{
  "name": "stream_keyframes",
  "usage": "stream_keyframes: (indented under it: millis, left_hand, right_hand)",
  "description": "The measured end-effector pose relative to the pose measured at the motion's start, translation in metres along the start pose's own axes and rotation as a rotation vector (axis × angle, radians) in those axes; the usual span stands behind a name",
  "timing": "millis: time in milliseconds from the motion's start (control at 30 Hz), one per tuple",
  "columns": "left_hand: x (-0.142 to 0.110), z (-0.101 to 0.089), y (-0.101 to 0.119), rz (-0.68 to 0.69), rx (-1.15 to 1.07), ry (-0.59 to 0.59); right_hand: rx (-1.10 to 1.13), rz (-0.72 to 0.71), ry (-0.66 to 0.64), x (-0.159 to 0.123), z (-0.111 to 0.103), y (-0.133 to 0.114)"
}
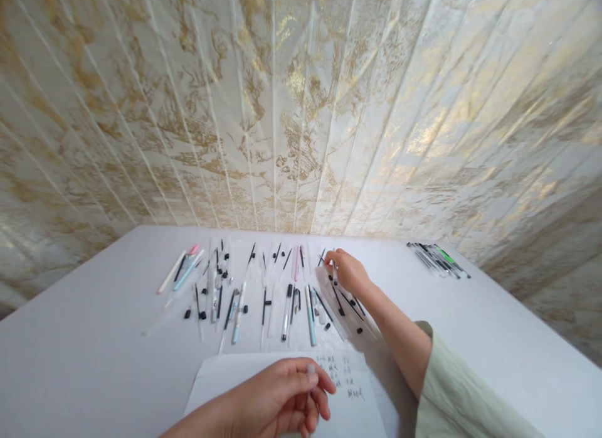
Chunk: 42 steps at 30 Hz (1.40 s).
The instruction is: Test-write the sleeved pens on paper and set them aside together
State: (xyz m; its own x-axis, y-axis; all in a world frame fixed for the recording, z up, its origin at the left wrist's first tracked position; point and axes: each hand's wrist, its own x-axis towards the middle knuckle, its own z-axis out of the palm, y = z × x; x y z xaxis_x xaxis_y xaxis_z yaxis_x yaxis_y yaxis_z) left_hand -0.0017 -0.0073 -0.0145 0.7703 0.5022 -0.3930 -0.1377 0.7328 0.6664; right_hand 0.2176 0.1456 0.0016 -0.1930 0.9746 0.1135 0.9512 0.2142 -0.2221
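Note:
My left hand (277,394) hovers over a sheet of white paper (211,381) with its fingers curled. A small translucent greyish piece (310,368) shows between its thumb and forefinger; its kind is unclear. My right hand (348,272) reaches to the back right of the spread-out pen parts, fingers pinched round a slim pen part (335,275) with a dark lower end. Below that hand lie black refills (337,300) and a small black cap (360,331). Nearby are a light blue pen barrel (311,319) and a capped clear pen (286,315).
Clear barrels, refills and black caps (187,314) lie in loose rows across the white table (84,337). Pastel pens (172,272) lie at the left. A bundle of pens (435,260) with a green label lies at the back right. A gold-patterned curtain (301,112) hangs behind.

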Motion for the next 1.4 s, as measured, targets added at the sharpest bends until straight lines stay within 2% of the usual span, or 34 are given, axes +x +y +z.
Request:
stream_keyframes:
  millis: [167, 600, 833, 1033, 1200, 1333, 1400]
  left_hand:
    - [0.000, -0.003, -0.002, 0.015, -0.009, -0.023]
    - [0.002, -0.006, -0.003, 0.010, -0.023, -0.036]
    - [0.001, -0.006, -0.004, 0.018, -0.028, -0.039]
    - [0.000, -0.004, -0.003, 0.037, -0.024, -0.036]
    - [0.000, -0.002, -0.003, 0.042, -0.036, -0.008]
    - [0.000, -0.001, -0.005, 0.091, -0.060, 0.030]
    - [0.000, 0.000, -0.006, 0.115, -0.083, 0.053]
  right_hand:
    - [-0.068, -0.029, -0.068, 0.013, -0.003, 0.001]
    - [-0.150, -0.068, -0.143, 0.021, 0.003, -0.001]
    - [-0.157, -0.084, -0.156, 0.024, 0.001, -0.005]
    - [-0.099, -0.107, -0.111, 0.022, -0.005, -0.006]
    - [0.013, -0.164, -0.010, -0.003, -0.025, -0.016]
    - [0.148, -0.281, 0.007, -0.047, -0.040, -0.040]
    - [0.286, -0.352, 0.018, -0.073, -0.042, -0.052]
